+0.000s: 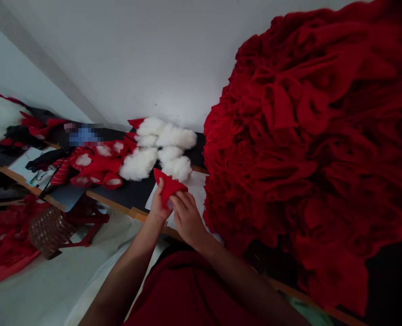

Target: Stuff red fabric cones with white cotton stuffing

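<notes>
Centrally, the left hand is closed around a pointed red fabric piece above the table, thumb upward. The right hand touches the piece's lower right side, fingers bent; their tips are hidden, so whether they pinch cannot be told. Both forearms reach forward, converging, cut off below.

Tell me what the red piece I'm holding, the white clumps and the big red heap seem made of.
Red piece: matte fabric, perhaps felt; no shine shows. White clumps: probably fluffy fibre stuffing; soft, fuzzy edges. Red heap: matte cloth, perhaps fleece; soft folds.
</notes>
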### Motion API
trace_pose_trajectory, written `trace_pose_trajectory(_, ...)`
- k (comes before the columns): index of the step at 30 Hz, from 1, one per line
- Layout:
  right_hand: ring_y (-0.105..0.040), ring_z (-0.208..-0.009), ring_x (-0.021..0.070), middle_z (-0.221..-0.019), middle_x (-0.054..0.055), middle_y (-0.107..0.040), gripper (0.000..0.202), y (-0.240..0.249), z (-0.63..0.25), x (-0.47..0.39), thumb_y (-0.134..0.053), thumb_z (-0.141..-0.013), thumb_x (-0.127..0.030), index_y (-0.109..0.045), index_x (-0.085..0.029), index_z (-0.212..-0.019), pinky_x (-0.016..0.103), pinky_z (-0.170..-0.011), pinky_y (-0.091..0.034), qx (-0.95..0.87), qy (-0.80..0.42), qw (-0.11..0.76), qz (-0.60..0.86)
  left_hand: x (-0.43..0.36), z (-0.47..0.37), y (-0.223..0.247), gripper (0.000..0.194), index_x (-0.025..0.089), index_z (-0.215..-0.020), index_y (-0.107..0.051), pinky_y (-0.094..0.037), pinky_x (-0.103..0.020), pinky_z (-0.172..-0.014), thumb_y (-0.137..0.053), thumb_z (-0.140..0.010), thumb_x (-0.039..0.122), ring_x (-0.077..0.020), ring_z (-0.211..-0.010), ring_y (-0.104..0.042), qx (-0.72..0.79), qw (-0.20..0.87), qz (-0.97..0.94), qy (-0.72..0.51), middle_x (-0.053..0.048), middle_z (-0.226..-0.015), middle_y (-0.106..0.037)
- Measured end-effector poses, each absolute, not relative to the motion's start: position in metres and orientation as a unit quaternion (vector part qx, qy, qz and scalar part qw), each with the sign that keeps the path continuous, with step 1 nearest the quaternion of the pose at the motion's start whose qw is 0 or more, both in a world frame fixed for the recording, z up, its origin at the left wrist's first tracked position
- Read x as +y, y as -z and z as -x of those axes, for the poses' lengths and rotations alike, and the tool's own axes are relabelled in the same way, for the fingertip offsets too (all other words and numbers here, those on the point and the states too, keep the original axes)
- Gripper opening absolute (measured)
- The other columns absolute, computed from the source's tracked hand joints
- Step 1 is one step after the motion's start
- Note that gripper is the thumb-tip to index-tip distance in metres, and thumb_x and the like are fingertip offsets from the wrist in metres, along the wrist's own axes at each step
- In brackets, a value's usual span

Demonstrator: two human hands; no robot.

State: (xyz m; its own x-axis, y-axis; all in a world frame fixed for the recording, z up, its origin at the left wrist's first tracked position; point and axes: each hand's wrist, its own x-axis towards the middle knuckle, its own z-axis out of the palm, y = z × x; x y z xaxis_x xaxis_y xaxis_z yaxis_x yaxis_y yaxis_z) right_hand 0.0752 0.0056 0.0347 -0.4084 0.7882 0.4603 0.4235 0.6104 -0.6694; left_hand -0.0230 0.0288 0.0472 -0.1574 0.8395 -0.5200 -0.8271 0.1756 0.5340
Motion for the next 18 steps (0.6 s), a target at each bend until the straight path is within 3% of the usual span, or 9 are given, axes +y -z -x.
trace_pose_trajectory(8,-0.047,-0.095,0.0194,-0.103,0.009,-0.055,0.027,-0.0353,-0.0763,0.0049,-0.038,-0.084,-0.011,-0.061,-0.017,-0.097,0.034,-0.085,-0.046,-0.801,-0.235,0.407,0.371,0.0342,0.0278,-0.0461,0.031,0.014,-0.084,-0.058,-0.048,-0.02,-0.053,-0.043,-0.084,0.041,-0.01,-0.055,-0.058,0.4,0.656,0.035,-0.639,-0.002,-0.066,-0.064)
trace_pose_trajectory(18,-0.05,-0.088,0.0169,-0.09,0.007,-0.057,0.024,-0.032,-0.0733,0.0135,-0.038,-0.085,-0.013,-0.062,-0.016,-0.088,0.029,-0.081,-0.046,-0.792,-0.246,0.426,0.361,0.0342,0.0262,-0.0417,0.037,0.013,-0.081,-0.06,-0.048,-0.021,-0.059,-0.043,-0.083,0.046,-0.0114,-0.061,-0.058,0.377,0.679,0.036,-0.629,-0.004,-0.07,-0.063)
